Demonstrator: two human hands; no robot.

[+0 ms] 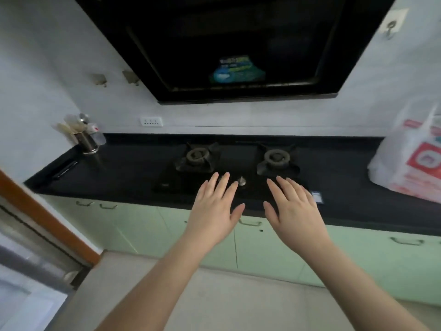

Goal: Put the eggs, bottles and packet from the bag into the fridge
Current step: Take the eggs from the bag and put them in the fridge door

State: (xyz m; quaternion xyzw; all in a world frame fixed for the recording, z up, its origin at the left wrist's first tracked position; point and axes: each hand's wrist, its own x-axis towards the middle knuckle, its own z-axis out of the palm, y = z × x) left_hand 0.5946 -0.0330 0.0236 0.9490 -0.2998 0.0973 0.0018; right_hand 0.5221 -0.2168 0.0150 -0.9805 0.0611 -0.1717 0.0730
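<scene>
It is a home kitchen: a two-burner gas stove (235, 163) in a black counter (114, 173), a range hood (238, 48) above, green cabinets (148, 230) below.

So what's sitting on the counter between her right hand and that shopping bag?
In the head view, only a small pale sticker beside the right hand; then bare black countertop up to the plastic bag.

dim, soft, blurred, edge-warped
</scene>
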